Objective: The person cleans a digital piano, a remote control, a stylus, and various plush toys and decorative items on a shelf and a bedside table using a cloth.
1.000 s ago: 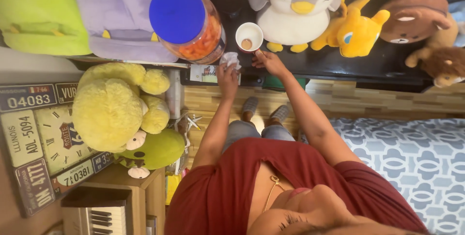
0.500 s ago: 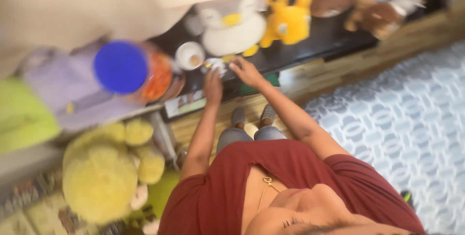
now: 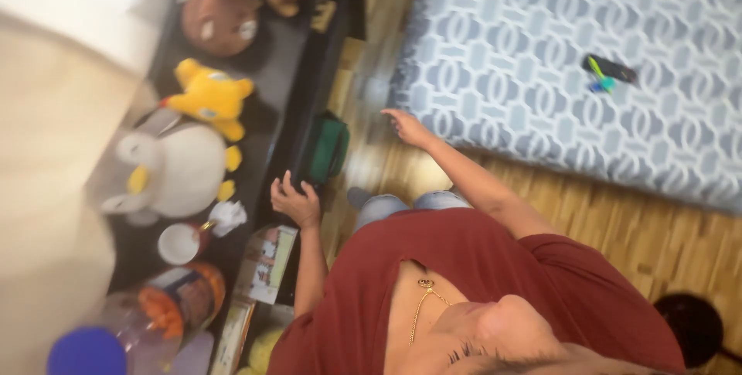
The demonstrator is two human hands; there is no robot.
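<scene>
Resting on the shelf edge, the left hand curls its fingers loosely over the rim beside a green box, gripping nothing else, as if steadying. The right hand hangs open and empty, fingers spread, near the quilt. Left of the shelf hand lie a crumpled tissue and a cup.

Blue-lidded clear jar of orange snacks with a label band, beside flat illustrated box on shelf edge
</scene>
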